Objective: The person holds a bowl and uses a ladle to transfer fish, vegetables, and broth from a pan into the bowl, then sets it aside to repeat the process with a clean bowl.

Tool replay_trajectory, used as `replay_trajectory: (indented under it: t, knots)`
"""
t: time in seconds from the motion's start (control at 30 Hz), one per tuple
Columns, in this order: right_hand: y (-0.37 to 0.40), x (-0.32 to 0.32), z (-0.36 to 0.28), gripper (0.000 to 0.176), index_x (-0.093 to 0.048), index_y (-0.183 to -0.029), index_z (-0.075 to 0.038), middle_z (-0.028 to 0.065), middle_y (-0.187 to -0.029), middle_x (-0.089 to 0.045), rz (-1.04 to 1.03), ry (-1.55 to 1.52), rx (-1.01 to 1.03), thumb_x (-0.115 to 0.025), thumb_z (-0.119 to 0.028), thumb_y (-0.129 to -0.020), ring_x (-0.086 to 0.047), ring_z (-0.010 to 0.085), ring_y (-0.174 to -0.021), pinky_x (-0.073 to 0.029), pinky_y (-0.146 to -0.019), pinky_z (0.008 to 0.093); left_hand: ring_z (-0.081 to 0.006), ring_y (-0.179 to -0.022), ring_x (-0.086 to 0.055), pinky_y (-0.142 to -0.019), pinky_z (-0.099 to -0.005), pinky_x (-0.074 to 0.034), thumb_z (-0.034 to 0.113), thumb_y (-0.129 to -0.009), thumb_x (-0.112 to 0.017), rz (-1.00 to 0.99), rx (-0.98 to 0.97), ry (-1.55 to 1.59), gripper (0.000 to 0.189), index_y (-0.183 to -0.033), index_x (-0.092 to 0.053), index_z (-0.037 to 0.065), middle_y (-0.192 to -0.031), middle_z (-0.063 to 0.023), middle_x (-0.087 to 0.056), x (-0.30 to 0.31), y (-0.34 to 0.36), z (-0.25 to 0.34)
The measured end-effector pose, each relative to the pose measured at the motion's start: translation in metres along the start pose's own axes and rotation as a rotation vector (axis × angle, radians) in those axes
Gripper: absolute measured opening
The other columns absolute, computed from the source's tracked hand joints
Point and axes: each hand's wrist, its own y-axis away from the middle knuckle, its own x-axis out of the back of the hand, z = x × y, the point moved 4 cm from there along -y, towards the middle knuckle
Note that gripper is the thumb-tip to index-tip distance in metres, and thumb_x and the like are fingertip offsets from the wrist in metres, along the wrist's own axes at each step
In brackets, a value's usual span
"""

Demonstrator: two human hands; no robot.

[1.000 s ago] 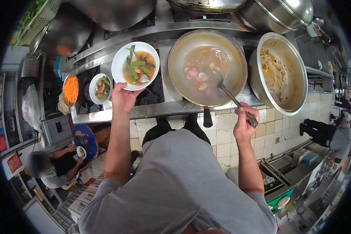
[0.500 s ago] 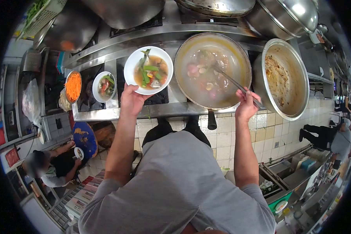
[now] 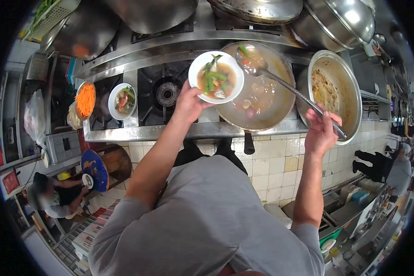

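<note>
My left hand (image 3: pixel 188 105) grips the near left rim of a white bowl (image 3: pixel 193 76) of broth with green vegetable pieces and what looks like fish. The bowl is held over the left side of a wide pan (image 3: pixel 280 120) of cloudy broth, where pale slices and pinkish pieces float. My right hand (image 3: pixel 321 131) is closed around the long handle of a metal ladle (image 3: pixel 303 97). Broth with green and red pieces fills the ladle's head, which is at the far part of the pan, just right of the bowl.
A second white bowl (image 3: pixel 112 105) of soup and a bowl of shredded carrot (image 3: pixel 85 101) stand left of a gas burner (image 3: pixel 167 93). A large metal pot (image 3: pixel 353 106) with food residue sits right of the pan. Another person (image 3: pixel 55 198) is at lower left, holding a bowl.
My left hand has carried the bowl right, from over the burner to over the pan. The ladle's head has risen from the broth with soup in it, and my right hand has shifted right.
</note>
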Motion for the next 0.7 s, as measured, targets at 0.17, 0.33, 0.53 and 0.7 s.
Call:
replay_trajectory:
  t: [0.17,0.33,0.53,0.7]
  knots:
    - [0.016,-0.018,-0.020,0.010,-0.050,-0.107,0.001,0.0344,-0.114,-0.065,-0.201,0.025,0.012,-0.056,0.000,-0.100,-0.074,0.0356,-0.085,-0.065,-0.075,0.0441,-0.0376,-0.127,-0.059,-0.092,-0.0648,-0.059,0.003,-0.091,-0.050,-0.053,0.052,0.030,0.066,-0.154,-0.031,0.015,-0.146,-0.0165,-0.048,-0.027,-0.015,-0.016]
    - [0.045,-0.023,-0.048,0.011,-0.050,-0.105,0.003,0.0379,-0.120,-0.062,-0.495,0.343,0.439,-0.058,0.004,-0.098,-0.073,0.0367,-0.094,-0.063,-0.082,0.0467,-0.0382,-0.127,-0.059,-0.095,-0.0667,-0.057,0.002,-0.090,-0.050,-0.079,0.041,0.040,0.068,-0.153,-0.032,0.016,-0.148,-0.0146,-0.047,-0.034,-0.015,-0.014]
    - [0.058,0.011,-0.025,0.007,-0.060,-0.100,0.004,0.0299,-0.112,-0.069,-0.384,0.554,0.274,-0.062,0.007,-0.095,-0.072,0.0301,-0.103,-0.059,-0.086,0.0361,-0.0378,-0.130,-0.057,-0.095,-0.0677,-0.056,0.006,-0.088,-0.054,-0.002,-0.022,0.025,0.068,-0.152,-0.035,0.017,-0.148,-0.0134,-0.048,-0.010,0.000,0.010]
    - [0.068,0.023,0.029,0.006,-0.063,-0.096,0.003,0.0231,-0.105,-0.073,-0.417,0.669,0.268,-0.068,0.004,-0.093,-0.072,0.0266,-0.100,-0.055,-0.086,0.0323,-0.0391,-0.131,-0.056,-0.095,-0.0645,-0.057,0.008,-0.089,-0.052,-0.009,-0.102,0.001,0.066,-0.152,-0.035,0.015,-0.148,-0.0155,-0.048,0.020,0.018,0.042]
